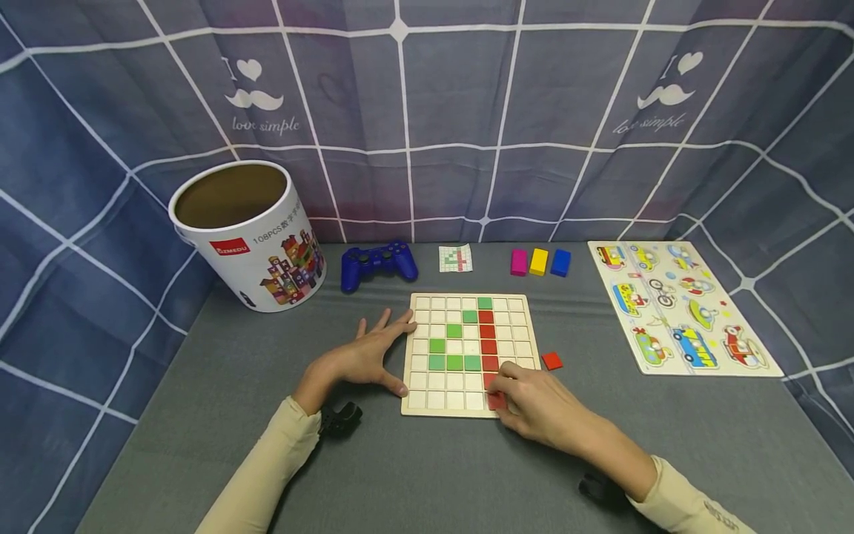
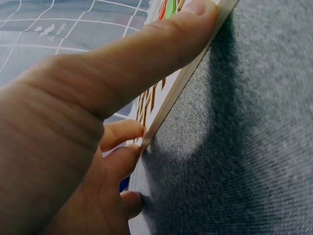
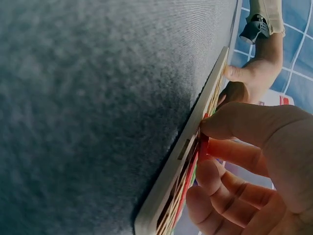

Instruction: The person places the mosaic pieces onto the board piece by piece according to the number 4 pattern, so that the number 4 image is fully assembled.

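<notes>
A wooden grid board (image 1: 437,400) lies mid-table, with green tiles (image 1: 454,363) forming a shape like a 4 and a column of red tiles (image 1: 488,331) to their right. My left hand (image 1: 363,357) rests against the board's left edge, thumb at the lower corner and fingers spread further up. Between thumb and fingertips my right hand (image 1: 543,408) pinches a red tile (image 1: 497,401) over the bottom row of that column; the right wrist view shows this tile (image 3: 203,147) tilted at the board's near edge. One loose red tile (image 1: 551,360) lies just right of the board.
Behind the board are a blue game controller (image 1: 378,264), a small pattern card (image 1: 456,259) and pink (image 1: 519,262), yellow (image 1: 538,262) and blue (image 1: 560,262) blocks. A large white bucket (image 1: 250,237) stands back left; a vehicle picture board (image 1: 680,308) lies right.
</notes>
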Demonstrator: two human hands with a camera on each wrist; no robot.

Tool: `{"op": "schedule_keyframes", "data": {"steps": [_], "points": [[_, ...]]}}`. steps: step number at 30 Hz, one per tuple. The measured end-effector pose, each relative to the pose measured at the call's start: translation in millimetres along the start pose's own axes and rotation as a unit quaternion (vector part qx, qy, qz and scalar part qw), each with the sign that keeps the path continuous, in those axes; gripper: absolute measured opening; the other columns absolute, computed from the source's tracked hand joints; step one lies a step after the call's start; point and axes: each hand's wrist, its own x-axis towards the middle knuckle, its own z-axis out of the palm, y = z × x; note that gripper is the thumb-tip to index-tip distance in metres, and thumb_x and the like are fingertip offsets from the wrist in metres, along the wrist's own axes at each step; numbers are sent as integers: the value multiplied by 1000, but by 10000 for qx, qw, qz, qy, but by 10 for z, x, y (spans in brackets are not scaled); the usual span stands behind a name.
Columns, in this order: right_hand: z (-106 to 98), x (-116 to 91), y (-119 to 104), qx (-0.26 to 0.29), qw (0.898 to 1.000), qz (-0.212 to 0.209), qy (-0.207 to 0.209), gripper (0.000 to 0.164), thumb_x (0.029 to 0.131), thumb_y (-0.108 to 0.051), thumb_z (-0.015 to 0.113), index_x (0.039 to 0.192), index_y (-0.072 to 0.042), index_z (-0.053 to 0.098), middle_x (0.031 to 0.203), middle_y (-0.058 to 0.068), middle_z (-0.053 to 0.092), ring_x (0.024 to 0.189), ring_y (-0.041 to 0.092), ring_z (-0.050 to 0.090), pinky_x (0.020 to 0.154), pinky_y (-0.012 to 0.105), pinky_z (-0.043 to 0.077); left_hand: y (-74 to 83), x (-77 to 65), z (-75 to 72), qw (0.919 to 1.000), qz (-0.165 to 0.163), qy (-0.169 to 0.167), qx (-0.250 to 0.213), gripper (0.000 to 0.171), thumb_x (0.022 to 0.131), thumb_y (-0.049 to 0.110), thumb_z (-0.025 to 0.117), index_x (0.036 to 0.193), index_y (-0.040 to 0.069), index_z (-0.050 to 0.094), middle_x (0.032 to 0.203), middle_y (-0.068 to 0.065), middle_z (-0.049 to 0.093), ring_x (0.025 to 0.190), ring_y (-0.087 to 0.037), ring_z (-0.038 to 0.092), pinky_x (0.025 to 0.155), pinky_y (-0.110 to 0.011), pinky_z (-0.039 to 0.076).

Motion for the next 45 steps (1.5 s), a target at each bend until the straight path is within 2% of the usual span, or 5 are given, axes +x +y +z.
{"op": "schedule_keyframes", "data": {"steps": [11, 15, 22, 31, 45], "points": [[-39, 84, -29, -142, 9991, 57, -395, 17, 79, -13, 80, 95, -15, 74, 85, -8, 54, 63, 2, 45, 53, 19, 39, 12, 4, 0, 10000, 23, 3, -21, 118, 70, 43, 91, 161, 15, 21, 168, -5, -1, 150, -36, -12, 111, -67, -11], [-84, 64, 17, -34, 9996, 114, -264, 23, 78, -18, 82, 100, -15, 74, 89, -7, 56, 64, 2, 45, 54, 20, 39, 3, 7, 5, 10000, 8, 23, 18, 117, 70, 44, 91, 161, 15, 22, 168, -5, 0, 150, -36, -11, 111, -67, -11], [-265, -90, 325, -167, 9984, 534, 56, 26, 78, -10, 79, 104, -11, 74, 96, -3, 61, 63, 2, 47, 55, 23, 42, -11, 24, 15, 10000, -4, 46, 43, 117, 70, 43, 91, 160, 15, 23, 168, -4, 0, 150, -36, -11, 111, -67, -11], [-337, -216, 758, -500, 9902, 1297, -102, 38, 72, 2, 74, 110, -4, 73, 100, 6, 62, 64, 9, 48, 53, 27, 42, -23, 40, 24, 10000, -37, -1, 26, 119, 68, 46, 91, 160, 16, 23, 168, -3, 1, 150, -35, -11, 111, -67, -12], [-373, -70, 713, -528, 9905, 1268, 118, 27, 73, -9, 82, 98, -10, 73, 91, -2, 63, 66, 11, 52, 54, 30, 43, -23, 30, 19, 10000, 4, 15, -27, 118, 70, 43, 91, 161, 15, 22, 168, -4, 0, 150, -36, -12, 111, -67, -12]]}}
